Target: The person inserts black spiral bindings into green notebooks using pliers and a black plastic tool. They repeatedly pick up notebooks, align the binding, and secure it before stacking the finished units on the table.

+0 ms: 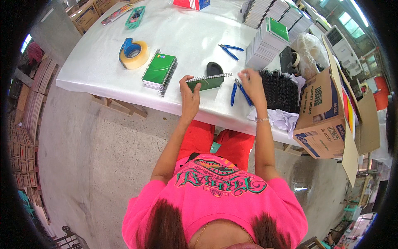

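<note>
My left hand (pixel 190 95) is closed round the left end of a green spiral notebook (pixel 210 84), tilted just above the table. A wire coil (pixel 217 76) runs along its upper edge and juts past its right end. My right hand (pixel 253 85) is raised to the right of that coil end, apart from it, its fingers curled together; whatever they pinch is too small to make out. Below it lie blue-handled pliers (pixel 233 94), partly behind the hand. A pile of black spiral coils (pixel 278 90) sits just right of it. A black oval object (pixel 214 69) rests behind the notebook.
A stack of green notebooks (pixel 159 69) and a tape dispenser (pixel 135 54) stand to the left. Another pair of pliers (pixel 229 50) lies farther back. Tall stacks of notebook pages (pixel 263 47) and an open cardboard box (pixel 321 110) flank the right side. A green basket (pixel 135 17) is at far left.
</note>
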A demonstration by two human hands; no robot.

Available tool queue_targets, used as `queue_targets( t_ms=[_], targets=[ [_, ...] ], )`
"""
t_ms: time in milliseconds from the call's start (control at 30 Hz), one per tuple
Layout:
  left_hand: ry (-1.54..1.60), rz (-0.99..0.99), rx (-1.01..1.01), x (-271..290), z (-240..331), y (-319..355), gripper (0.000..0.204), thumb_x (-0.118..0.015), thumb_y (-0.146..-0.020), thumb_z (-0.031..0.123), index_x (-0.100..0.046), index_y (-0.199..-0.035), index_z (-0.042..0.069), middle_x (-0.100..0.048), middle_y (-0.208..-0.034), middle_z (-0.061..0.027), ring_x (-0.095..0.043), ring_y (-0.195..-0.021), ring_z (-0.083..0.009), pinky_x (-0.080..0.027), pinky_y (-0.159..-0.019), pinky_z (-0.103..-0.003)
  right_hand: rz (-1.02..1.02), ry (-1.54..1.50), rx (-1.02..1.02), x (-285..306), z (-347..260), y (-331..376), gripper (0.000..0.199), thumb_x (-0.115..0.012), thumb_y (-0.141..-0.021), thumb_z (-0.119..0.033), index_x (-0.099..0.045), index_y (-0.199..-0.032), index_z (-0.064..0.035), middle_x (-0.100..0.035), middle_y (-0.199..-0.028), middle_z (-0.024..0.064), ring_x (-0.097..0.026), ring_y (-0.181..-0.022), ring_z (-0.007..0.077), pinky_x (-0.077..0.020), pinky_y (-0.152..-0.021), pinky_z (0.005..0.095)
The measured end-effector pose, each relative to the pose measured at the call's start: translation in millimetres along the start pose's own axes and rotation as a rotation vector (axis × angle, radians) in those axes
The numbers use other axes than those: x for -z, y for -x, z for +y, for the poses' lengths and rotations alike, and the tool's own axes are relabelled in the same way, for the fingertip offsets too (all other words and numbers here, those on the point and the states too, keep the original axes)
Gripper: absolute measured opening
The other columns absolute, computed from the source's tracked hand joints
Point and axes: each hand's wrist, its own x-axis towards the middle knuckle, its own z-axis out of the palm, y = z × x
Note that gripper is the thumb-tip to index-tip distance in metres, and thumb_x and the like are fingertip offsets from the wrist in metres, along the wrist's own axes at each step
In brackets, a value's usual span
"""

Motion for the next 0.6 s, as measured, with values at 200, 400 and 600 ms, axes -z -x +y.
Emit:
queue_targets(
  t_ms=[200, 400, 600],
  targets=[
    [0.04, -0.061, 0.009, 11.6, 20.4, 2.8, 0.027, -0.058, -0.099, 0.019, -0.055, -0.118, -0.002, -0.056, -0.111, -0.0144, -0.054, -0.103, -0.0254, -0.042, -0.092, -0.036, 0.158, 0.392, -0.029, -44.3, -30.5, 73.8, 0.072, -0.071, -0.083, -0.053, -0.052, -0.131, -0.0029, -0.051, -0.121, 0.0242, -0.047, -0.112, 0.041, -0.0352, -0.094, 0.0559],
    [0.055, -0.071, 0.032, 18.4, 13.5, -7.3, 0.024, -0.064, -0.097, 0.021, -0.065, -0.108, -0.001, -0.065, -0.094, -0.008, -0.058, -0.082, -0.016, -0.046, -0.075, -0.029, 0.179, 0.31, 0.023, -50.0, -29.5, 81.3, 0.063, -0.065, -0.08, -0.019, -0.044, -0.138, -0.0031, -0.048, -0.116, 0.0232, -0.045, -0.109, 0.0394, -0.0339, -0.093, 0.0534],
    [0.03, -0.137, 0.1, 25.1, 10.9, -11.3, 0.028, -0.066, -0.097, 0.023, -0.066, -0.113, 0.001, -0.066, -0.09, -0.0036, -0.056, -0.078, -0.0088, -0.047, -0.071, -0.024, 0.207, 0.15, 0.11, -48.9, -26.3, 87.7, 0.066, -0.061, -0.083, -0.014, -0.04, -0.146, -0.0076, -0.044, -0.12, 0.0246, -0.046, -0.108, 0.0391, -0.0361, -0.096, 0.0516]
  ],
)
